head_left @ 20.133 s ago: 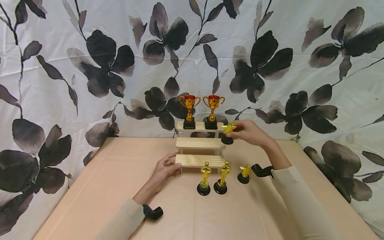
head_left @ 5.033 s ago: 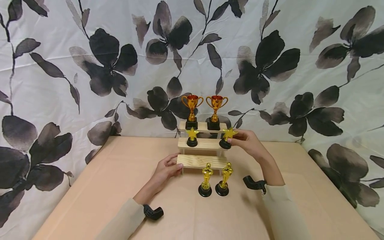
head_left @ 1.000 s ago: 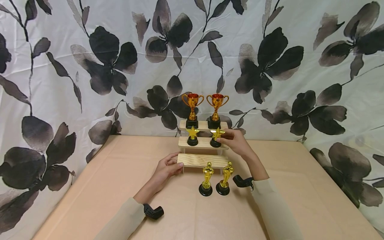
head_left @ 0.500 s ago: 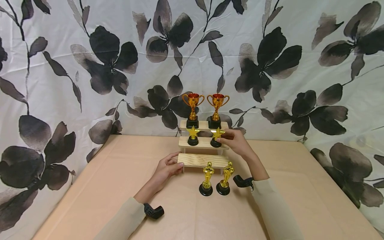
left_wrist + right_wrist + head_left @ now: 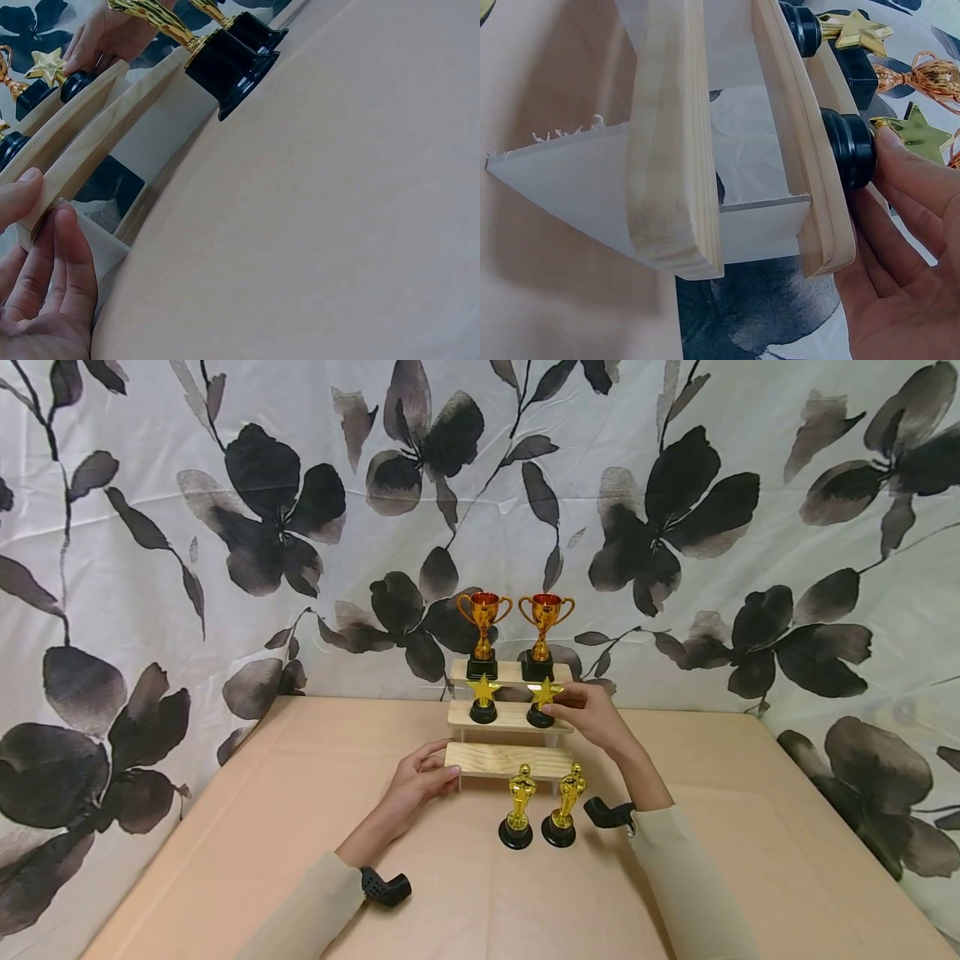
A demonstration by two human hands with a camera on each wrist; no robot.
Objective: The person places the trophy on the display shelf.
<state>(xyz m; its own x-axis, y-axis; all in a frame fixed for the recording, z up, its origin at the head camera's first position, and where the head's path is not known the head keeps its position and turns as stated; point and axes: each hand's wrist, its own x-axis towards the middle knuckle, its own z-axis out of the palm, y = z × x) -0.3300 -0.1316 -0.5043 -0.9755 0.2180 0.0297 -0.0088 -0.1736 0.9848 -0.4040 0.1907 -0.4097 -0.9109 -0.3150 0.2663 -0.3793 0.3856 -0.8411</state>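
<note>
Steadily, the person's left hand [image 5: 411, 785] grips the near left end of a three-tier wooden display stand [image 5: 495, 758], thumb on top of the lowest shelf and fingers curled underneath. The right hand [image 5: 595, 717] pinches a gold star trophy [image 5: 543, 695] low down, thumb and fingers drawn close about its stem and black base. That trophy stands upright at the right side of the middle shelf, base touching the wood. Level with it on the left is a second star trophy [image 5: 483, 697], untouched. Two gold two-handled cups, a left cup [image 5: 484, 631] and a right cup [image 5: 545, 633], stand side by side on black bases along the top shelf.

Down on the peach-toned table [image 5: 300, 802], just before the stand's right half, two gold figurine trophies stand upright near each other, a left figurine [image 5: 519, 802] and a right figurine [image 5: 567, 799]. Behind everything hangs a white cloth [image 5: 307, 393] printed with dark flowers.
</note>
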